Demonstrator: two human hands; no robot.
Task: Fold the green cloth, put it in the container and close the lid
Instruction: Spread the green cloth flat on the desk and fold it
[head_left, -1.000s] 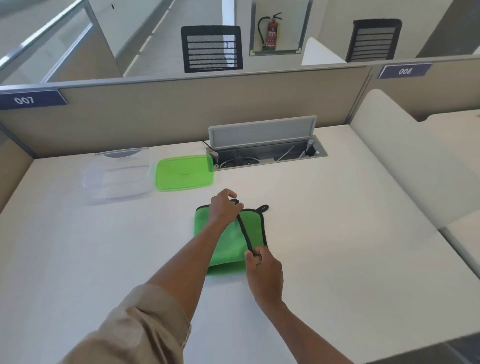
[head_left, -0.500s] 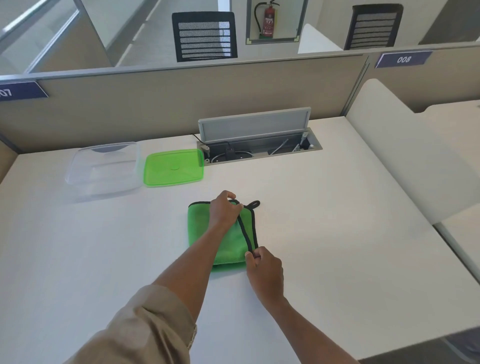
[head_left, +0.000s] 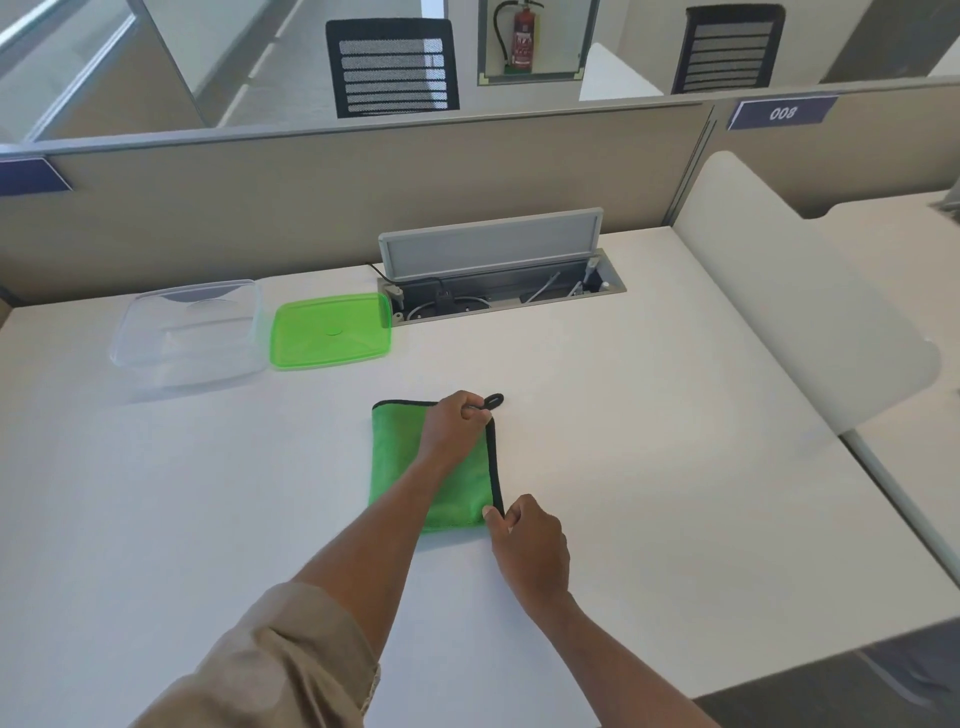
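The green cloth (head_left: 397, 457) with black trim lies folded into a narrow rectangle in the middle of the white desk. My left hand (head_left: 453, 423) pinches its far right corner, beside the black hanging loop. My right hand (head_left: 527, 540) pinches the near right corner. The black-trimmed edge runs straight between the two hands. The clear plastic container (head_left: 187, 332) stands open at the far left of the desk. Its green lid (head_left: 330, 330) lies flat on the desk just right of it.
An open cable tray (head_left: 498, 291) with a raised grey flap sits in the desk behind the lid. A beige partition (head_left: 311, 192) bounds the far edge. A white divider panel (head_left: 810, 312) rises on the right. The desk's near edge (head_left: 779, 670) is at lower right.
Both hands have drawn the cloth's upper layer to the right, so its black edge now lies straight along the right side. The camera view has shifted slightly.
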